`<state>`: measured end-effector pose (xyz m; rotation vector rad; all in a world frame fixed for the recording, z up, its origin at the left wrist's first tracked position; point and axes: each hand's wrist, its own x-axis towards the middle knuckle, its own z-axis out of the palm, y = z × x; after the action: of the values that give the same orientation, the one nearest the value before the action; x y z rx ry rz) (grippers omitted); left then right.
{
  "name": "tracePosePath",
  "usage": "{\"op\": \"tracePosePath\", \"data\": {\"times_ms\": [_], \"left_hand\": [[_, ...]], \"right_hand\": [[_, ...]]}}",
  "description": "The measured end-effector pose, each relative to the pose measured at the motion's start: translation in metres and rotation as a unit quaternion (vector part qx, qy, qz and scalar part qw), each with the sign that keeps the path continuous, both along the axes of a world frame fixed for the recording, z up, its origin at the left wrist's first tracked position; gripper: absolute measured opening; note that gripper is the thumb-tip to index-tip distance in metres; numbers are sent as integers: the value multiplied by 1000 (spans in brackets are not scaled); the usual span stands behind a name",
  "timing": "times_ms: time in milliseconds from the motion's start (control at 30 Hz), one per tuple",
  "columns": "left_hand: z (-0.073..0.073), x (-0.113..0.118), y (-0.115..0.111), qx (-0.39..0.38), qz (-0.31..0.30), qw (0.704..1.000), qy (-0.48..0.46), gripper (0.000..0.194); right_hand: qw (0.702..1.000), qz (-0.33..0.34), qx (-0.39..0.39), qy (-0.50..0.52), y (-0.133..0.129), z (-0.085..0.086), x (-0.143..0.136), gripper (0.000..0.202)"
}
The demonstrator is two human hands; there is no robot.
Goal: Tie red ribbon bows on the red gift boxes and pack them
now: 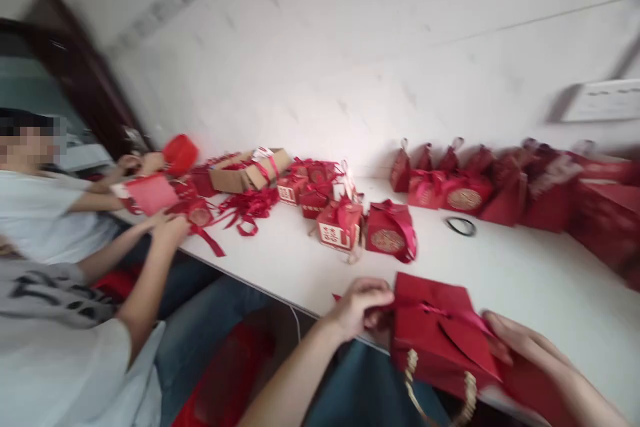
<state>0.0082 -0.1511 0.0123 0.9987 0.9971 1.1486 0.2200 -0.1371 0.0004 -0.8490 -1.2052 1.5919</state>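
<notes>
A dark red gift box (pixel 425 353) with a gold rope handle (pixel 470 390) sits tilted at the table's front edge, close to me. A red ribbon (pixel 440 311) crosses its top and runs out toward both sides. At the box's left side, my left hand (pixel 363 307) is closed in a pinch on the ribbon, whose tip pokes out beyond the fingers. My right hand (pixel 520 343) is closed at the right side, where the other stretch of ribbon meets its fingers. Some of those right fingers are hidden or blurred.
Several finished red boxes (pixel 390 233) stand mid-table, and a row of red bags (pixel 505 193) lines the wall at right. A black ring (pixel 461 226) lies between. Loose ribbons (pixel 250 207) and an open carton (pixel 250 173) are farther left. Two co-workers handle red pieces there.
</notes>
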Motion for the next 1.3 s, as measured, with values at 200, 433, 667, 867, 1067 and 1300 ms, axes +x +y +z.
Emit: {"op": "tracePosePath", "data": {"times_ms": [200, 433, 667, 867, 1067, 1300], "left_hand": [[-3, -8, 11, -18, -84, 995, -58, 47], [-6, -14, 13, 9, -119, 992, -38, 50], [-10, -23, 15, 26, -143, 989, -7, 50], [-12, -27, 15, 27, -151, 988, 15, 50], [13, -28, 11, -38, -149, 984, 87, 43], [39, -26, 13, -2, -140, 978, 154, 32]], "right_hand": [[995, 66, -70, 37, 4, 15, 9, 43], [998, 55, -26, -4, 6, 4, 19, 40], [998, 47, -26, -30, 8, 3, 24, 41], [998, 35, 11, -56, 10, -3, 29, 41], [994, 89, 21, -55, 12, 16, 37, 30], [977, 85, 157, -116, 8, 61, 20, 16]]}}
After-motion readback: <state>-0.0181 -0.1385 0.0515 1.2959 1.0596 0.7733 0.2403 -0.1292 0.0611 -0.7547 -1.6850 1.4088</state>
